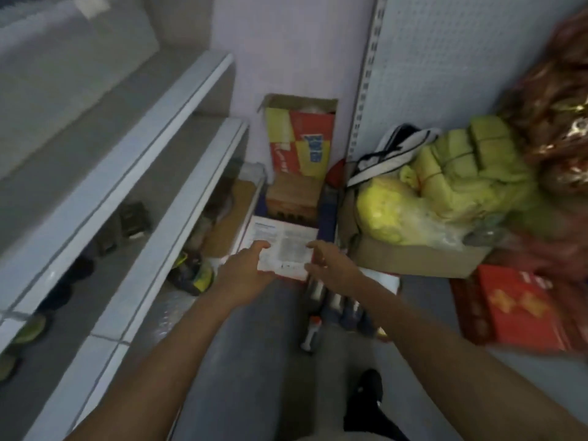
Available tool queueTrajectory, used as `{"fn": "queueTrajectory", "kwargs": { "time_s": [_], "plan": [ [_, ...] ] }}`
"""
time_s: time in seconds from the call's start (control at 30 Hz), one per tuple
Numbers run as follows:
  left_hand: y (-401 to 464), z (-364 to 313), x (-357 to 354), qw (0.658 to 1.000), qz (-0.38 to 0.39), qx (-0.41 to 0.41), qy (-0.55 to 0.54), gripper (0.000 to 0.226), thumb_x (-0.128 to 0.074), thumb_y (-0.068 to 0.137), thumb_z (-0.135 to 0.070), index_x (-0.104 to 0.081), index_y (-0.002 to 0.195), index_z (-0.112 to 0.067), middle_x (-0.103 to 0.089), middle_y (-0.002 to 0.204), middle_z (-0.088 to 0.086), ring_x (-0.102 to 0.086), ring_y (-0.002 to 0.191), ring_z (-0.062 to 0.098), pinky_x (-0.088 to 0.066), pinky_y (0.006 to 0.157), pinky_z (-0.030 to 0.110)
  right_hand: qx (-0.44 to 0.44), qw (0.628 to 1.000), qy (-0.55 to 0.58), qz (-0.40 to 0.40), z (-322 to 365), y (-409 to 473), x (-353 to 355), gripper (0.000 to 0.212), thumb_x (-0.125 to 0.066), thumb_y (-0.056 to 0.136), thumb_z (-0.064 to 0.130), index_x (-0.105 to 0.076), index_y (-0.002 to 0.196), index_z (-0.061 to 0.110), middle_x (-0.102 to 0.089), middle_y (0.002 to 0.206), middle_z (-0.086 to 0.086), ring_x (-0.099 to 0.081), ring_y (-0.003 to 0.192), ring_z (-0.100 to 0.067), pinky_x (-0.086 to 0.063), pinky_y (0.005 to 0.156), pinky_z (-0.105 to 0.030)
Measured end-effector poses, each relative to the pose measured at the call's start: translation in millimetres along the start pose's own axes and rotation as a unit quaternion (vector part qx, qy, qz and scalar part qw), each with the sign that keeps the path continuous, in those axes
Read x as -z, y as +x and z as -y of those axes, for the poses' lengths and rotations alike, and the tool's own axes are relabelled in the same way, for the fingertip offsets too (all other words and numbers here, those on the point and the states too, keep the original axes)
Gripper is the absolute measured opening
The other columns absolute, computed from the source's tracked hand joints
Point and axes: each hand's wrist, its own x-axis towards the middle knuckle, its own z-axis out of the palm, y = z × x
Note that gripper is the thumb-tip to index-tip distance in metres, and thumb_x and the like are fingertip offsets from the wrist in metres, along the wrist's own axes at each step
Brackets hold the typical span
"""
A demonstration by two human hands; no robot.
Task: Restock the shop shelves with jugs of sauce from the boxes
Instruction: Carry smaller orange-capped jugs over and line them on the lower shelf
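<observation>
Both hands grip a white printed box (283,246) from either side: left hand (245,268) at its 8 o'clock corner, right hand (327,262) at 4 o'clock, fingers clamped on its edges.

We grip a white printed box (283,246) with our left hand (246,265) and right hand (329,261), beside white shelves (178,160) and a cardboard box (413,259).

No legible text anywhere.
</observation>
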Motion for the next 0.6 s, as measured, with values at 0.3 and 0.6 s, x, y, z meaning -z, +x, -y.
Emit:
{"fn": "queueTrajectory", "kwargs": {
  "time_s": [0.3, 0.6],
  "plan": [
    [124.9, -123.7, -103.0, 0.994, 0.089, 0.009, 0.065, 0.059, -0.067, 0.094, -0.036, -0.041, 0.146, -0.030, -0.058, 0.135, 0.006, -0.056, 0.122, 0.028, -0.045, 0.104, 0.046, -0.083, 0.994, 0.048, -0.046, -152.6, 13.2, 115.1, 0.051, -0.066, 0.096, 0.035, -0.050, 0.143, 0.021, -0.053, 0.134, -0.006, -0.062, 0.112, -0.022, -0.051, 0.094, -0.036],
    [248.3, -71.3, -152.6, 0.966, 0.211, 0.016, 0.149, 0.068, -0.070, 0.090, -0.030, -0.034, 0.148, -0.034, -0.053, 0.144, 0.006, -0.054, 0.126, 0.026, -0.049, 0.104, 0.048, -0.223, 0.969, 0.100, -0.046, -236.1, 58.6, 75.8, 0.048, -0.066, 0.097, 0.031, -0.049, 0.141, 0.023, -0.051, 0.136, -0.007, -0.061, 0.108, -0.026, -0.050, 0.094, -0.040]
  ]
}}
